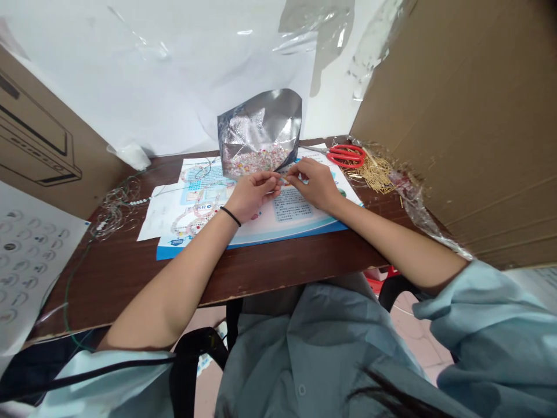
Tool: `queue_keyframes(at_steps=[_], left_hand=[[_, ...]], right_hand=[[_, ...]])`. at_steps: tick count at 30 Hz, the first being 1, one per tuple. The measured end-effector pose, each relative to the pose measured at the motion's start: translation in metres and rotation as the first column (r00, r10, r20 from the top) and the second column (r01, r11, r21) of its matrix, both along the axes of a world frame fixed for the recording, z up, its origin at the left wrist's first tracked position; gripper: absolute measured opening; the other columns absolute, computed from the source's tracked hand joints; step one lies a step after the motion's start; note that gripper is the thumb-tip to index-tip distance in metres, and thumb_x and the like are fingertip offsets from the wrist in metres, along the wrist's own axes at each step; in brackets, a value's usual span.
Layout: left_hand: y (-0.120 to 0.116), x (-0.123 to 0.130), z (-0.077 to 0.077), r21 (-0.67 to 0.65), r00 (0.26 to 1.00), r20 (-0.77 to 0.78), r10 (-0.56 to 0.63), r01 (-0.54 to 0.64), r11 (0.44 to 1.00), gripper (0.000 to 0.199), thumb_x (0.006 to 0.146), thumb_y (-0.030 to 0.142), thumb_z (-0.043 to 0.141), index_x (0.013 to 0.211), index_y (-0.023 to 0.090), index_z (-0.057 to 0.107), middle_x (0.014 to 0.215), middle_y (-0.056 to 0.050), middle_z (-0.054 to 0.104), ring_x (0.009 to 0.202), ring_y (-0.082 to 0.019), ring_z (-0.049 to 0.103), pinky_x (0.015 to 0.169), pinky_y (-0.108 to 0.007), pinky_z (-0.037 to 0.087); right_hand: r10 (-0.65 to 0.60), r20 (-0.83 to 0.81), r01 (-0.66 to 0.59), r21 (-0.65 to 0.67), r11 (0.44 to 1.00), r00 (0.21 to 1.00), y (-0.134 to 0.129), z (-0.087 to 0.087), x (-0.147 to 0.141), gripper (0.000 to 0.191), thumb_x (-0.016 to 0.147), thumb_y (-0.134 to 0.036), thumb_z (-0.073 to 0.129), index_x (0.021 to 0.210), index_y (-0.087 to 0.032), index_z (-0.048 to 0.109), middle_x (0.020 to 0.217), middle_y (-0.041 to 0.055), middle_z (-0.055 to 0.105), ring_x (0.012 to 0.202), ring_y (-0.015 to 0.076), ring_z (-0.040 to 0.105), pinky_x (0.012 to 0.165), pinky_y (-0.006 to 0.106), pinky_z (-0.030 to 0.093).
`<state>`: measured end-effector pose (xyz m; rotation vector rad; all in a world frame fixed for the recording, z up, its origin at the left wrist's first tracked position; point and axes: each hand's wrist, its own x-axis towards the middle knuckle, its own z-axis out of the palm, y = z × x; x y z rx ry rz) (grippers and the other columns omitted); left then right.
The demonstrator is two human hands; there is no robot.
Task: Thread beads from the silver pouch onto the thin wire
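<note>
Both hands meet over a printed sheet (296,206), just in front of an upright silver pouch (278,125) with many small coloured beads (256,161) in its bottom. My left hand (255,191), with a black band at the wrist, is closed in a pinch. My right hand (314,183) pinches from the other side, its fingertips almost touching the left ones. Something tiny and pale seems to sit between the fingertips, too small to name. Strung bead loops (191,217) lie on the sheet left of my left hand.
Red-handled scissors (346,155) and a heap of thin gold pins (376,174) lie at the right. Tangled clear thread (115,212) covers the left of the brown table (278,267). Cardboard (470,128) walls in the right side; a white wall stands behind.
</note>
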<state>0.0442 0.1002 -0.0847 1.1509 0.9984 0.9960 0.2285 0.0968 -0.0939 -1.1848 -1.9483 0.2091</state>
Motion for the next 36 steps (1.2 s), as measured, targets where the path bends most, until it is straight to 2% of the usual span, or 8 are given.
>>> queue_keyframes(at_steps=[7, 15, 22, 26, 32, 36], left_hand=[[-0.0022, 0.0036, 0.0024, -0.001, 1.0, -0.03, 0.006, -0.006, 1.0, 0.008, 0.085, 0.025, 0.072, 0.085, 0.017, 0.072, 0.08, -0.004, 0.07, 0.077, -0.011, 0.065, 0.086, -0.03, 0.058], [-0.0048, 0.0054, 0.0027, 0.057, 0.996, -0.007, 0.089, -0.088, 0.994, 0.021, 0.072, 0.029, 0.084, 0.084, 0.015, 0.073, 0.077, -0.001, 0.068, 0.075, -0.009, 0.063, 0.082, -0.029, 0.056], [-0.0051, 0.0054, 0.0032, 0.072, 0.995, -0.072, 0.073, -0.068, 0.995, 0.023, 0.07, 0.026, 0.084, 0.088, 0.014, 0.075, 0.081, -0.003, 0.07, 0.079, -0.011, 0.064, 0.085, -0.031, 0.056], [-0.0053, 0.005, 0.0028, 0.086, 0.991, -0.108, 0.078, -0.069, 0.994, 0.021, 0.073, 0.023, 0.082, 0.09, 0.014, 0.075, 0.083, -0.003, 0.07, 0.081, -0.011, 0.065, 0.086, -0.03, 0.056], [-0.004, 0.004, 0.002, 0.118, 0.983, -0.165, 0.081, -0.062, 0.991, 0.015, 0.084, 0.028, 0.073, 0.094, 0.017, 0.072, 0.083, -0.003, 0.069, 0.085, -0.013, 0.068, 0.086, -0.031, 0.058], [-0.0044, 0.0033, 0.0042, 0.091, 0.987, -0.15, 0.061, -0.048, 0.995, 0.011, 0.086, 0.023, 0.07, 0.095, 0.017, 0.071, 0.087, -0.005, 0.072, 0.086, -0.013, 0.07, 0.089, -0.032, 0.058]], right_hand=[[0.008, -0.008, -0.008, -0.005, 1.0, 1.0, 0.0002, -0.0036, -0.0027, 0.011, 0.092, -0.022, 0.057, 0.083, -0.023, 0.062, 0.083, 0.0025, 0.059, 0.078, 0.0181, 0.05, 0.075, 0.034, 0.04], [-0.051, 0.14, 0.045, 0.042, 0.998, 0.989, 0.0024, -0.0089, -0.0029, 0.012, 0.091, -0.019, 0.053, 0.082, -0.021, 0.061, 0.087, 0.0067, 0.059, 0.09, 0.0232, 0.051, 0.081, 0.036, 0.038], [0.032, 0.065, -0.033, 0.005, 0.999, 0.997, -0.0042, -0.0044, -0.006, 0.011, 0.093, -0.025, 0.053, 0.089, -0.021, 0.062, 0.083, 0.0037, 0.056, 0.083, 0.0194, 0.05, 0.077, 0.034, 0.038], [0.018, 0.029, -0.019, 0.015, 1.0, 0.999, -0.0034, -0.0046, -0.0063, 0.014, 0.096, -0.027, 0.051, 0.088, -0.021, 0.061, 0.085, 0.0039, 0.057, 0.083, 0.019, 0.051, 0.079, 0.034, 0.039], [-0.03, 0.02, 0.03, -0.011, 0.999, 0.999, -0.0015, -0.0049, -0.0046, 0.016, 0.1, -0.032, 0.052, 0.091, -0.023, 0.061, 0.086, 0.0044, 0.059, 0.088, 0.0212, 0.052, 0.082, 0.036, 0.04], [-0.037, 0.011, 0.037, -0.026, 0.999, 0.999, -0.0028, -0.0028, -0.0042, 0.016, 0.1, -0.03, 0.052, 0.091, -0.022, 0.062, 0.086, 0.0052, 0.06, 0.088, 0.0217, 0.054, 0.083, 0.037, 0.04]])
